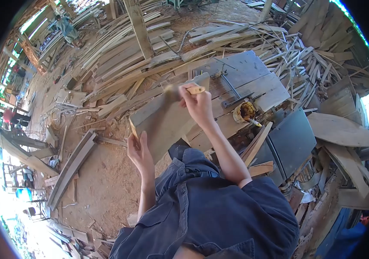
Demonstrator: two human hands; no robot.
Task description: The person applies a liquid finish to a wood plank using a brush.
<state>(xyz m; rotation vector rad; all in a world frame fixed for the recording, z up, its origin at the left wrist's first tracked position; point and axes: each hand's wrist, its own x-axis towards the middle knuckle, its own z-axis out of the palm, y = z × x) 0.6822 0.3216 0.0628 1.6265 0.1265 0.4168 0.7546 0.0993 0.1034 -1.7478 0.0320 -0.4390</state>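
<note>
A wide wooden board [163,118] lies tilted across the near corner of a grey workbench [253,82]. My left hand [139,151] grips the board's near left edge. My right hand [197,103] is closed on the wooden handle of a brush [180,91], whose blurred bristles touch the board's far end. A small open pot of yellowish glue or paint [245,112] stands on the bench just right of my right forearm.
Piles of wooden slats and planks [150,56] cover the ground beyond and right of the bench. Sawdust-covered dirt lies to the left with long planks [70,168]. A grey metal machine top [290,138] sits at right. Another person [67,29] stands far back left.
</note>
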